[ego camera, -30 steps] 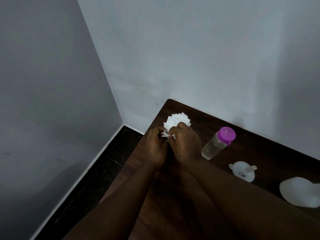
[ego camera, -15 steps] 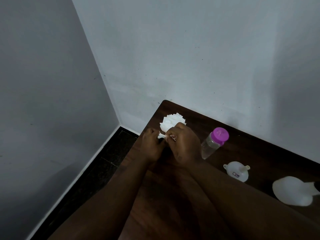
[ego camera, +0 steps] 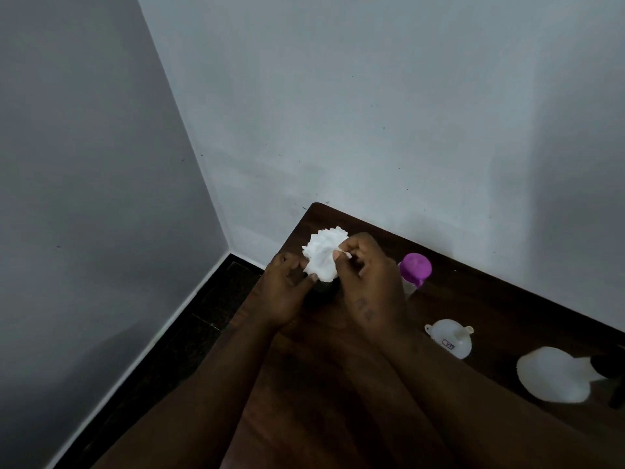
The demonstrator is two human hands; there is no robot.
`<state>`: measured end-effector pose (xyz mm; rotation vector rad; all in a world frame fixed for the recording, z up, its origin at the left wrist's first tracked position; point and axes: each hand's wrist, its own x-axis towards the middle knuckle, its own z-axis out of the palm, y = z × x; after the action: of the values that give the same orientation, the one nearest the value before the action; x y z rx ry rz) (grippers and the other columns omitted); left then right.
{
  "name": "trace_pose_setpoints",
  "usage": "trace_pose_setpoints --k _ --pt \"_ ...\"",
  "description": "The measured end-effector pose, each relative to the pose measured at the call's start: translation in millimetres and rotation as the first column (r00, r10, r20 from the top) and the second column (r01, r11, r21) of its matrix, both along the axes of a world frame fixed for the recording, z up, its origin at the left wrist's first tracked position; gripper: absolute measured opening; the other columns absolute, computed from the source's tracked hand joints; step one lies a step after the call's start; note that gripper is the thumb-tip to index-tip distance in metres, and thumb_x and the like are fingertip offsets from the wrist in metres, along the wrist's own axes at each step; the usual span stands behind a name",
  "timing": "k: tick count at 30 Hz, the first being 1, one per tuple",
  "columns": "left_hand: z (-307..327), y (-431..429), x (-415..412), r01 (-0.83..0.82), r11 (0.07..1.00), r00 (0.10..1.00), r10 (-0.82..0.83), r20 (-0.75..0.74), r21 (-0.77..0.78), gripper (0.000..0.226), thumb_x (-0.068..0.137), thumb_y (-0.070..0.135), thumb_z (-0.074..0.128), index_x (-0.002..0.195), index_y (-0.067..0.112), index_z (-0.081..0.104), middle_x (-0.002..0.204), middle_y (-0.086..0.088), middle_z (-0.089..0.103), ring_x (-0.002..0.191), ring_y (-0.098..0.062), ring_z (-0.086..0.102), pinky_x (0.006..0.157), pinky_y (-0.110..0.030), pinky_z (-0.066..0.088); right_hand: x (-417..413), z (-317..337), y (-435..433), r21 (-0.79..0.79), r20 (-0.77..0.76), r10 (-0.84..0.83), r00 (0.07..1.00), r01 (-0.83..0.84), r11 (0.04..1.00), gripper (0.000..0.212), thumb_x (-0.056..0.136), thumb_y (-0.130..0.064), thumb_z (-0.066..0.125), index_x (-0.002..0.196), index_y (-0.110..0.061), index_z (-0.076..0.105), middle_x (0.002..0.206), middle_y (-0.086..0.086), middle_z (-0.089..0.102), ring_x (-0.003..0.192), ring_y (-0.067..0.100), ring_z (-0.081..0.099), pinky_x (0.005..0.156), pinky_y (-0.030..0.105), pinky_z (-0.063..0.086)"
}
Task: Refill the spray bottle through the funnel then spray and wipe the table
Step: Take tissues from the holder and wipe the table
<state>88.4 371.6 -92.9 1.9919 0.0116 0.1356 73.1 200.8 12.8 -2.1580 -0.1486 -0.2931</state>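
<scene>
From here the job looks barely started. I have the left hand (ego camera: 287,292) at the base of the tissue stack (ego camera: 323,262) near the table's (ego camera: 338,401) far left corner, its fingers curled to steady it. The right hand (ego camera: 372,279) pinches the corner of one sheet (ego camera: 342,253) between thumb and forefinger, the other fingers loosely bent. The purple-capped bottle (ego camera: 414,270) stands just beside that hand, cap on. The funnel (ego camera: 449,338) lies loose on the wood further right, in no bottle. A white vessel (ego camera: 554,374) at the right edge may be the spray bottle, but it is too blurred to tell. I judge that filling, spraying and wiping all remain.
</scene>
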Motion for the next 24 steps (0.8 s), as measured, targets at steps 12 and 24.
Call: trace_pose_setpoints --k 12,24 --pt "-35.0 -1.7 -72.3 -0.132 0.957 0.914 0.016 -0.405 -0.26 0.012 0.086 0.005 0.076 0.089 0.01 0.066 0.078 -0.003 0.064 0.069 -0.009 0.058 0.06 -0.014 0.049 -58.0 -84.6 -32.8 0.38 -0.631 -0.191 0.752 0.514 0.769 0.007 0.092 -0.007 0.067 0.098 -0.008 0.062 0.086 0.014 0.072 0.068 0.022 0.073 0.069 0.039 0.063" --pt "-51.8 -38.0 -64.1 0.121 0.743 0.992 -0.108 -0.062 0.659 0.049 0.085 0.028 0.056 0.131 0.011 0.06 0.119 -0.013 0.061 0.103 -0.03 0.057 0.086 -0.041 0.049 -55.1 -150.5 -25.1 -0.426 -0.19 -0.333 0.924 0.228 0.875 0.03 0.085 -0.012 0.064 0.113 -0.014 0.072 0.114 0.009 0.068 0.105 0.028 0.064 0.094 0.039 0.051"
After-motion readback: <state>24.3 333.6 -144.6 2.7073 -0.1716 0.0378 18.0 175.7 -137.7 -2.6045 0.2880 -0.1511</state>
